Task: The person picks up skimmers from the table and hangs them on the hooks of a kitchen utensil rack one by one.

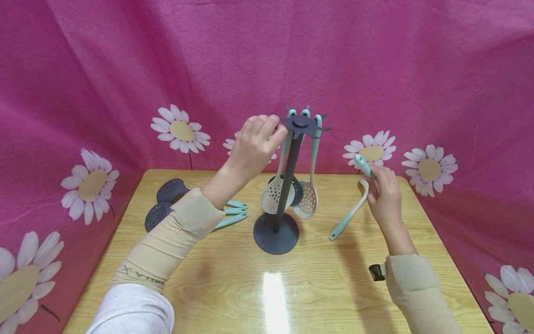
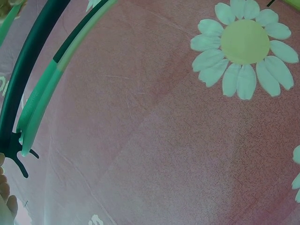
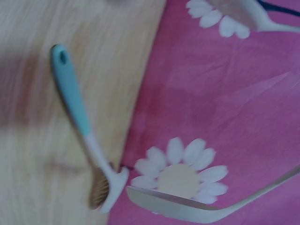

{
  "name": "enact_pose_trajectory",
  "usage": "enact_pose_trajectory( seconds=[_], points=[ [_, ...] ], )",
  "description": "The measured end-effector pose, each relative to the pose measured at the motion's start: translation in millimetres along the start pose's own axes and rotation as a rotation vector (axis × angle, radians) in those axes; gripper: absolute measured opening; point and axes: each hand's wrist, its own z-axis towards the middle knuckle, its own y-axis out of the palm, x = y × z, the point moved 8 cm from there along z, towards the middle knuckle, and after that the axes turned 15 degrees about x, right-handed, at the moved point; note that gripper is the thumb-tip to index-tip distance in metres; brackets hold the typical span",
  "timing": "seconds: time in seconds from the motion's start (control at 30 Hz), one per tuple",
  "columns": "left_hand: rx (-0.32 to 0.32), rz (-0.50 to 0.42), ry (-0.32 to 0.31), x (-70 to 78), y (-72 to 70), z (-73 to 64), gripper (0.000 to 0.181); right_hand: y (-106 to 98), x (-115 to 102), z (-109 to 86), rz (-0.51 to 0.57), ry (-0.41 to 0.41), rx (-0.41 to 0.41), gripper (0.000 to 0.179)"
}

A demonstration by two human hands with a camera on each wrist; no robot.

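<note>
Closest to the camera, a pale grey sleeve covers the left arm, which crosses the left part of the desk and slants up to the top of a dark rack. There the left hand bends at the knuckles, its fingers together and apparently pinching the hooked rim, probably to steady a tall stand on one round foot; the exact contact is hidden. The rack stands about midway between the desk's left and right edges, nearer the back edge, and two pale slotted spoons and a dark utensil hang from it by their handle ends, so their heads dangle beside the post. The right arm rises from the front right, and the right hand is lifted over the desk near its back right corner, thumb and fingers clamped on the teal handle of a spoon. That grip leaves the handle's tip free and pointing up; the pale bowl low in the right wrist view seems to be its head. Below lies a white-headed utensil, head toward the back edge. Dark slotted turners lie toward the back left corner, partly behind the left forearm.
</note>
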Motion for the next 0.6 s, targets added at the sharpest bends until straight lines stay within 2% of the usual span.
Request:
enact_pose_trajectory(
  seconds=[0.33, 0.6],
  points=[
    [0.014, -0.002, -0.007, -0.2, -1.0, 0.4, 0.012, 1, -26, 19.9, 0.060, 0.056, 0.083, 0.022],
    [0.005, 0.007, -0.007, 0.0, -0.2, 0.3, 0.012, 6, -46, 34.4, 0.085, 0.099, 0.097, 0.020]
  ],
)
